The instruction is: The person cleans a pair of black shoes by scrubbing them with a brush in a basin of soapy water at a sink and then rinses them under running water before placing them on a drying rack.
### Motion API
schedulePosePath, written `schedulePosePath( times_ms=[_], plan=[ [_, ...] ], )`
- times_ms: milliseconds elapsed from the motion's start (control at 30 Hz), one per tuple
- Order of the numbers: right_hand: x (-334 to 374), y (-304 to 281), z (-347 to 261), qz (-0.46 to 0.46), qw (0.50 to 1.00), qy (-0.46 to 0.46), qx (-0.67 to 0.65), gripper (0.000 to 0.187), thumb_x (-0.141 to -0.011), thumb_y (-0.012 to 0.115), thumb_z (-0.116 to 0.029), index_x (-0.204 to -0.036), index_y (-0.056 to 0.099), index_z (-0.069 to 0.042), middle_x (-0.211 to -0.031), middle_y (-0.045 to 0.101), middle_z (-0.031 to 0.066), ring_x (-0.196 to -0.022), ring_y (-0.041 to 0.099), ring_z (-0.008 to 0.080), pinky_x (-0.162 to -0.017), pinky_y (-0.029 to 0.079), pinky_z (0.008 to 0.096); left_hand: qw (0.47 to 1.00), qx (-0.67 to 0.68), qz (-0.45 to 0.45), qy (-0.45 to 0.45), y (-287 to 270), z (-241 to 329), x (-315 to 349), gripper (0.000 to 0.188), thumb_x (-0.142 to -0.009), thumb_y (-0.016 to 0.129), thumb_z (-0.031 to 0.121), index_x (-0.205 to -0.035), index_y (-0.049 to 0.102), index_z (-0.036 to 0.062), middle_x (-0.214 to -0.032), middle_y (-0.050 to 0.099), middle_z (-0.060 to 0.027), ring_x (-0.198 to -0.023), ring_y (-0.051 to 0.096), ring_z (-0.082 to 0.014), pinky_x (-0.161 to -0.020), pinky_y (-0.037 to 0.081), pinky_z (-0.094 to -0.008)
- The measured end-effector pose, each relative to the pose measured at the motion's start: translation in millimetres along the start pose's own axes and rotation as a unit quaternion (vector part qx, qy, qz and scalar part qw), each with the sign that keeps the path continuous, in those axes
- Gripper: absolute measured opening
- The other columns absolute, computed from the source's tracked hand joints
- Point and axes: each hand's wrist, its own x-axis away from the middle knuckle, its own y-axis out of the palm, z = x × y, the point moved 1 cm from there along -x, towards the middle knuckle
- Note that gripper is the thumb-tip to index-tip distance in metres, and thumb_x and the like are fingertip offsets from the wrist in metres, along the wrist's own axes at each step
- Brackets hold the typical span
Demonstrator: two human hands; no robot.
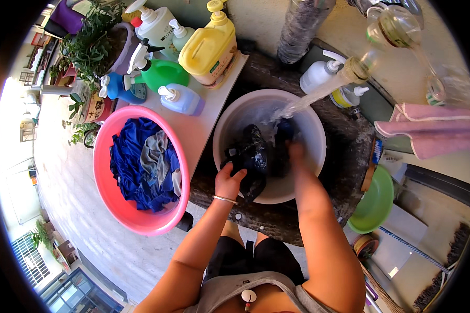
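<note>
A pale round basin [321, 130] stands below a running tap [356, 69], and a stream of water [310, 95] falls into it. Wet black cloth [253, 156] lies in the water and bulges up at the middle. At the basin's near left rim, my left hand [230, 180], with a bangle on the wrist, grips the edge of this cloth between thumb and fingers. My right hand [296, 152] reaches into the right side of the basin beside the dark cloth. Motion blurs it, and its fingers are hidden by water and cloth.
Left of the basin is a pink tub [102, 172] with blue and grey clothes [141, 161]. Several bottles, including a yellow pump jug [206, 52], stand on the white ledge [203, 112]. A wooden brush [372, 166], green basin [376, 206] and pink towel [428, 130] are at right.
</note>
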Motion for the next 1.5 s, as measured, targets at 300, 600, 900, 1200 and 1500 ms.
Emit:
schedulePosePath(
  times_ms=[300,600,900,1200,1500],
  plan=[
    [79.1,-95.4,-75.0,-0.164,0.814,0.035,-0.555,0.029,-0.085,0.062,-0.008,-0.114,0.058,-0.007,-0.108,0.063,0.004,-0.099,0.059,0.0158,-0.086,0.044,0.0301,0.987,0.084,0.009,-0.14,-4.0,27.1,10.5,0.021,-0.078,0.065,0.005,-0.099,0.064,0.0038,-0.085,0.063,-0.0008,-0.071,0.055,-0.0107,-0.059,0.042,-0.0236],
    [133.9,-144.3,-136.7,-0.204,0.805,0.009,-0.557,0.03,-0.081,0.065,-0.004,-0.11,0.059,-0.003,-0.104,0.064,0.0041,-0.096,0.058,0.0138,-0.087,0.043,0.0285,0.981,0.081,-0.009,-0.177,12.7,33.9,23.6,0.021,-0.077,0.065,0.01,-0.098,0.062,0.0083,-0.082,0.062,0.0008,-0.065,0.054,-0.0095,-0.05,0.036,-0.0231],
    [151.7,-156.2,-154.6,-0.163,0.816,-0.072,-0.551,0.028,-0.078,0.066,0.0,-0.106,0.061,-0.001,-0.101,0.065,0.0049,-0.091,0.061,0.0142,-0.085,0.047,0.0286,0.982,0.071,-0.009,-0.172,5.0,27.8,32.6,0.023,-0.077,0.064,0.009,-0.1,0.062,0.0085,-0.084,0.062,0.0012,-0.066,0.054,-0.0092,-0.051,0.037,-0.0226],
    [157.8,-155.6,-167.1,-0.064,0.829,-0.044,-0.554,0.023,-0.079,0.072,-0.011,-0.098,0.064,0.0,-0.094,0.065,0.0033,-0.084,0.06,0.0116,-0.08,0.047,0.0258,0.979,0.087,-0.001,-0.186,2.4,25.3,35.6,0.025,-0.077,0.064,0.009,-0.101,0.063,0.0094,-0.083,0.062,0.0017,-0.065,0.053,-0.0094,-0.048,0.036,-0.0234],
    [152.9,-154.6,-163.2,-0.101,0.824,-0.029,-0.557,0.023,-0.084,0.068,-0.015,-0.101,0.063,0.0,-0.095,0.063,0.0012,-0.089,0.056,0.0081,-0.082,0.043,0.0239,0.973,0.094,-0.008,-0.209,1.5,24.7,30.2,0.028,-0.076,0.066,0.013,-0.104,0.062,0.0113,-0.089,0.062,0.0012,-0.075,0.055,-0.0114,-0.053,0.038,-0.0273]
  ],
)
